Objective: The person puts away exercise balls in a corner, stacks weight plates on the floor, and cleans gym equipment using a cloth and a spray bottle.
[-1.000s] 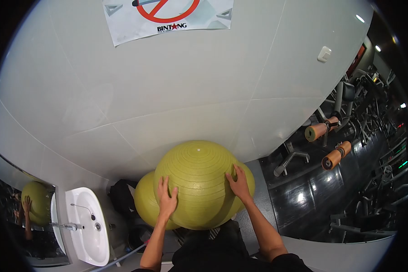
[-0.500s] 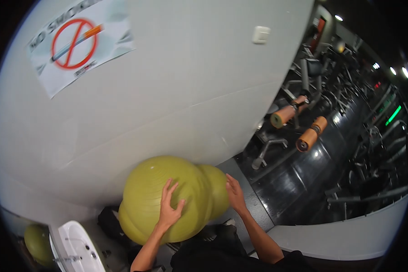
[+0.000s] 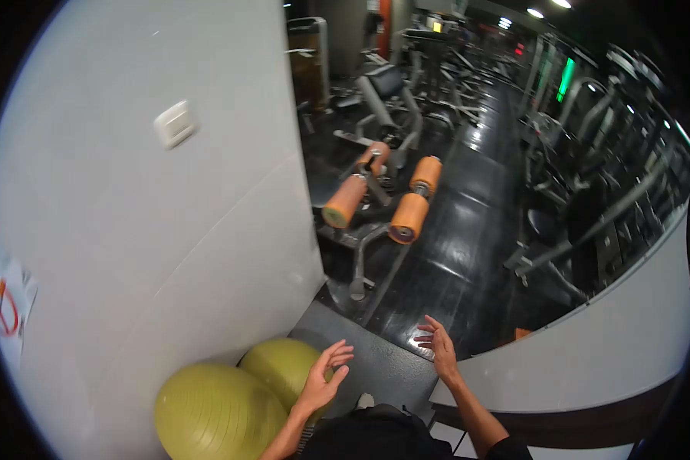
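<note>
Two yellow-green exercise balls lie against the grey wall at the lower left. The larger exercise ball (image 3: pixel 215 414) is in front, and a second exercise ball (image 3: pixel 277 369) sits behind it, partly hidden. My left hand (image 3: pixel 323 379) is raised with its fingers apart and overlaps the right edge of the rear ball in this view. Nothing is in its grasp. Over the dark floor to the right, my right hand (image 3: pixel 438 346) is held up, empty, fingers spread.
The wall (image 3: pixel 230 230) carries a light switch (image 3: pixel 175 124) and ends at a corner. Beyond it stands a gym machine with orange foam rollers (image 3: pixel 410 218). Black flooring (image 3: pixel 468 245) runs between machines. A curved white partition (image 3: pixel 575 353) rises on the right.
The view has swung right toward the gym floor. Both hands have come away from the exercise balls, which now sit lower and further left in view.
</note>
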Tool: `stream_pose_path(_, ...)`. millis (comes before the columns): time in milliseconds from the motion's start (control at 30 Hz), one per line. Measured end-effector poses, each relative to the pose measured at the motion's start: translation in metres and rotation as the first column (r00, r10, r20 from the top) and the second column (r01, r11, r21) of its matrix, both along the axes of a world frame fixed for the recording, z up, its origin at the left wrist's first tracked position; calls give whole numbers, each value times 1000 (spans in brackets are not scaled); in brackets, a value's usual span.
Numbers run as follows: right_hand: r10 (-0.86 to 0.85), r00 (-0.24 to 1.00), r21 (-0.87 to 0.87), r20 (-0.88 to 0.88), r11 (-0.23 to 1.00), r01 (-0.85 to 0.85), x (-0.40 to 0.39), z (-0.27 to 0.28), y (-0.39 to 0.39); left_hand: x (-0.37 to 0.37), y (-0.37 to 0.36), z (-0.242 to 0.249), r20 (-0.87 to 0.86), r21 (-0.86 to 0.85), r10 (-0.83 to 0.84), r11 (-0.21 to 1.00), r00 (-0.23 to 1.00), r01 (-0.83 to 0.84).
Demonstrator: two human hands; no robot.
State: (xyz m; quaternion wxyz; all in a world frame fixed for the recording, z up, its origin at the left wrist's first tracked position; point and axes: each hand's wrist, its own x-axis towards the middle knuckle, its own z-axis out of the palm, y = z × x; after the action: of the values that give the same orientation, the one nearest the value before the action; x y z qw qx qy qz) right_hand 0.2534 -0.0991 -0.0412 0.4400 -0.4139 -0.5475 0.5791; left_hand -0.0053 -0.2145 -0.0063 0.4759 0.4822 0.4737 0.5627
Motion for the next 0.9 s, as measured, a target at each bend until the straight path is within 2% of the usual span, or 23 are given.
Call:
stream_pose_path(67,-15,997,4,71,1000,14,25,-5,16,16,22,-3,41,-38,-67,997,997,69)
stream_pose_path(133,-64,996,16,58,998,64,42,-1,26,30,41,-10,47,-57,-139,988,989,142)
stream_pose_path(400,-244,963,30,-110,968,249,75,0,92,70,140,-14,32,-155,-384,910,923,384)
stream_pose_path(667,-384,910,-37,-156,923,383,85,-3,198,103,287,-27,26,-97,-403,910,915,403)
stream_pose_path(833,-430,892,-98,-142,902,420,95,4,281,122,389,-11,45,-49,-392,918,919,394)
stream_pose_path(900,-432,893,-85,-124,902,424,104,5,305,130,426,-12,160,-23,-366,927,917,375)
